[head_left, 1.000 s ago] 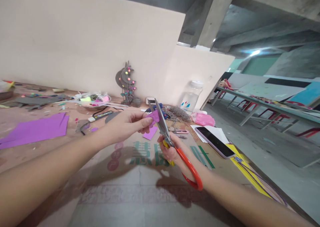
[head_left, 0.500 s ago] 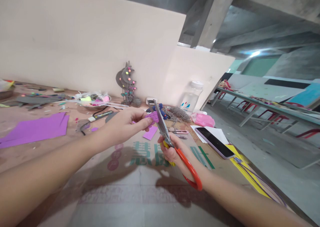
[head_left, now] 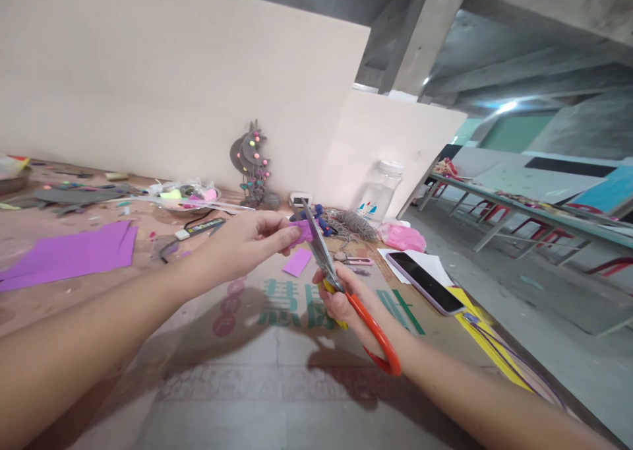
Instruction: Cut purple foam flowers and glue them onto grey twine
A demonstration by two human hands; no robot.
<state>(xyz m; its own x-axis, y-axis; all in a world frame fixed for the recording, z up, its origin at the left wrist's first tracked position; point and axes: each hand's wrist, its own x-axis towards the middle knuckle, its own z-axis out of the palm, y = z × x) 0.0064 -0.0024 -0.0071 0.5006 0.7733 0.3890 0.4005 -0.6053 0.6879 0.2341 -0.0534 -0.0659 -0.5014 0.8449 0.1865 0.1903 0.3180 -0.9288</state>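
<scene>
Pinched between the thumb and fingers of my left hand [head_left: 264, 239] is a small piece of purple paper [head_left: 299, 232]. My right hand [head_left: 346, 291] grips a pair of scissors [head_left: 324, 258] with red and yellow handles. The blades point up and away from me, slightly parted, and meet the purple piece at its right side. Below it, a purple paper strip [head_left: 297, 262] lies on a printed cardboard sheet [head_left: 237, 371]. Larger purple sheets [head_left: 74, 253] rest on the table at the left.
Right of the scissors lie a phone [head_left: 424, 282] on white paper and yellow paper [head_left: 487, 344]. Behind are a clear jar [head_left: 380, 189], grey yarn [head_left: 353, 224], a pink bag [head_left: 403, 236], a utility knife [head_left: 200, 228] and a grey moon-shaped ornament [head_left: 252, 163]. A pale board [head_left: 173, 87] stands behind the table.
My left hand and the purple piece have shifted very slightly left. The scissors and my right hand stay nearly where they were.
</scene>
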